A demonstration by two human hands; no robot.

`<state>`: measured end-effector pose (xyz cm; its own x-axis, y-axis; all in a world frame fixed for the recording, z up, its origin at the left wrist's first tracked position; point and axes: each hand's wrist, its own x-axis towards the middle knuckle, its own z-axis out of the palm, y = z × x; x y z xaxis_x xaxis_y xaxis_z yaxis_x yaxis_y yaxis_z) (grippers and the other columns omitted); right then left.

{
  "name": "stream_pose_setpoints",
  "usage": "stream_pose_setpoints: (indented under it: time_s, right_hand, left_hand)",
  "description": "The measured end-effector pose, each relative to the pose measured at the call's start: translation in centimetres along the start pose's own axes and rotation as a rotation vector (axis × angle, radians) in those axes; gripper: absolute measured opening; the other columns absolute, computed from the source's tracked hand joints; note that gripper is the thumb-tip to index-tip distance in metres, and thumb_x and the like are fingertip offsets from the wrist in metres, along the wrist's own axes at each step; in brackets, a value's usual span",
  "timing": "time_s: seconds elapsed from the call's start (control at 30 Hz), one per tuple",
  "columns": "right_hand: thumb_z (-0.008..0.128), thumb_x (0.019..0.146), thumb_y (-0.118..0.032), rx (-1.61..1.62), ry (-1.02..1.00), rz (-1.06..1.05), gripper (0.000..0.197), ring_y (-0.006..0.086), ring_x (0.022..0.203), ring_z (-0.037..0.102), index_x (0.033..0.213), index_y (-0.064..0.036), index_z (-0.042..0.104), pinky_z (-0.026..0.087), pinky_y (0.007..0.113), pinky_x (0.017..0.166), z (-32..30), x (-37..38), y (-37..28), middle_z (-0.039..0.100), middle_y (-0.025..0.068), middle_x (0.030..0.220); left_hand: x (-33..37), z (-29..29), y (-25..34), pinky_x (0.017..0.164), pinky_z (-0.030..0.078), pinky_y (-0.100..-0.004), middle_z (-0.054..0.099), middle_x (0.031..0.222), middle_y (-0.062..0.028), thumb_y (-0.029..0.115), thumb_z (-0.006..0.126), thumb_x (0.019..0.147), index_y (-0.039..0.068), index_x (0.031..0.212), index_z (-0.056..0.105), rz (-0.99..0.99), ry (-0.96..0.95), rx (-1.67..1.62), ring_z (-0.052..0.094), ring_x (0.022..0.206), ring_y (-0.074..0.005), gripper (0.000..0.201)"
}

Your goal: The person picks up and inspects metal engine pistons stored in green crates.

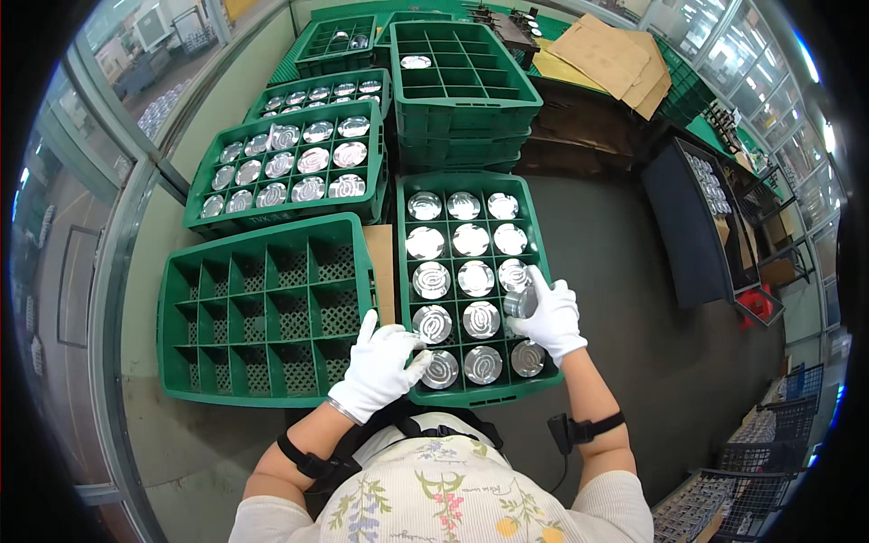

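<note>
Here, the right hand (552,317), in a white glove, is closed around a round metal part (520,302), lifting it just above the right-hand column of the full green crate (539,244), over the fourth row back from the far edge. That crate sits on the grey floor (652,344) directly in front of the person and holds shiny round metal parts (471,240), one to a compartment, three across, each with a machined face turned up (the pocket under the lifted part cannot be seen). The left hand (385,366), also gloved in white, rests on the near left edge of the same crate with its fingers loosely bent, the fingertips touching the rim beside the parts in the left column; it grips nothing that can be made out. Just beside it, to the left, stands an empty green crate (172,317) with bare lattice bottoms. Beyond that one lies another green crate of parts (201,185), filled with similar metal discs. At the far edge of the floor a stack of green crates (471,127) rises, its top one almost bare, with flattened cardboard sheets (606,59) to its right.
</note>
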<state>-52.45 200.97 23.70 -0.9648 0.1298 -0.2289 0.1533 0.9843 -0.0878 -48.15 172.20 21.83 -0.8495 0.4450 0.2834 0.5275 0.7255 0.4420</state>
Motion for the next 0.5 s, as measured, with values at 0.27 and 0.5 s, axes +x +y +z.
stream_pose_setpoints:
  time_s: [0.27,0.5]
  right_hand:
    - [0.086,0.067,-0.009,1.533,0.086,-0.371,0.081,0.0178,0.105,0.061,0.132,0.0016,0.039,0.052,0.033,0.093,-3.8,-4.6,-4.3,0.056,0.0108,0.116]
    - [0.081,0.076,-0.002,1.883,-0.036,-0.495,0.083,0.0178,0.117,0.055,0.14,-0.0007,0.029,0.048,0.034,0.098,-7.5,-7.9,-8.2,0.053,0.0124,0.128]
  left_hand:
    - [5.3,-4.0,4.2,0.074,0.053,-0.0287,0.068,0.096,-0.0173,0.03,0.068,0.091,0.003,0.124,0.058,-0.087,-0.087,-0.876,0.068,0.081,-0.0225,0.044]
    - [7.0,-5.8,5.0,0.068,0.049,-0.0303,0.06,0.079,-0.0112,0.039,0.062,0.095,0.0,0.105,0.058,0.167,0.157,-0.816,0.06,0.07,-0.0212,0.04]
